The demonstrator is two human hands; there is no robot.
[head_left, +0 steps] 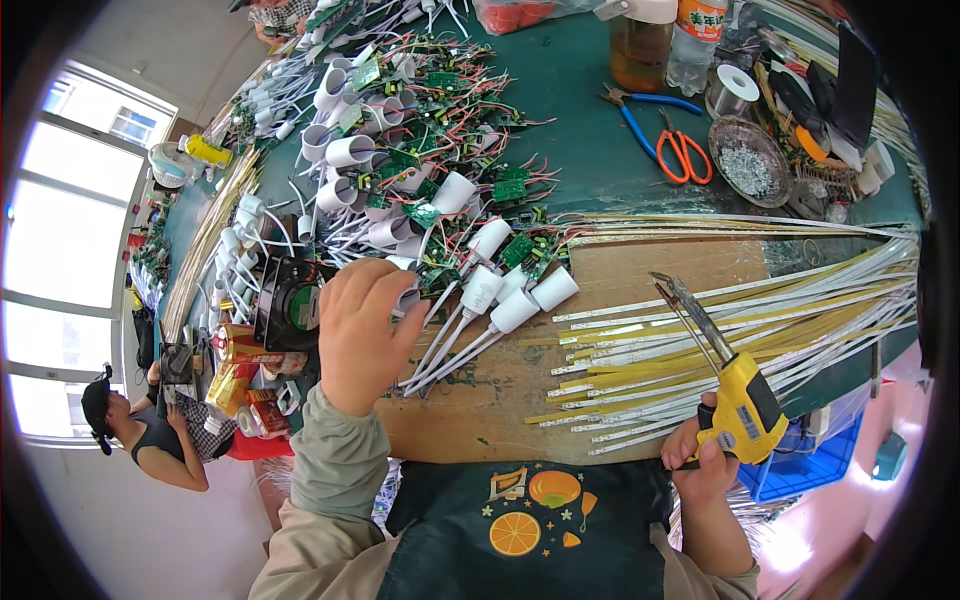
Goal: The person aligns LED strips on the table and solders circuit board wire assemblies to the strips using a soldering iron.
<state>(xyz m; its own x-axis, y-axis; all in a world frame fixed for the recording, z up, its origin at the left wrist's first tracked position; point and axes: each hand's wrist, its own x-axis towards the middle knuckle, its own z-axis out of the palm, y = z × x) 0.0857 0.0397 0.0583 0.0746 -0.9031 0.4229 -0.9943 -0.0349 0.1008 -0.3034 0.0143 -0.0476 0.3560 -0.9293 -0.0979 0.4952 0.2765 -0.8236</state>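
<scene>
1. Head view: left hand (362,325) curls at the pile's near edge by a white cylinder (408,298); whether it grips it, I cannot tell.
2. Right hand (700,462) grasps a yellow soldering gun (745,415) above thin strips (690,352).
3. Printed orange label (700,18) wraps a bottle (688,65).
4. Brown board (640,265) covers part of the green table (570,90); bright windows (62,245) stand left.

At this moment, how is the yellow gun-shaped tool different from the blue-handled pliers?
The yellow gun-shaped tool is held in the right hand; the blue-handled pliers lie on the green table. The tool has a thick body; the pliers have two slim, spread handles. Both have metal ends.
</scene>
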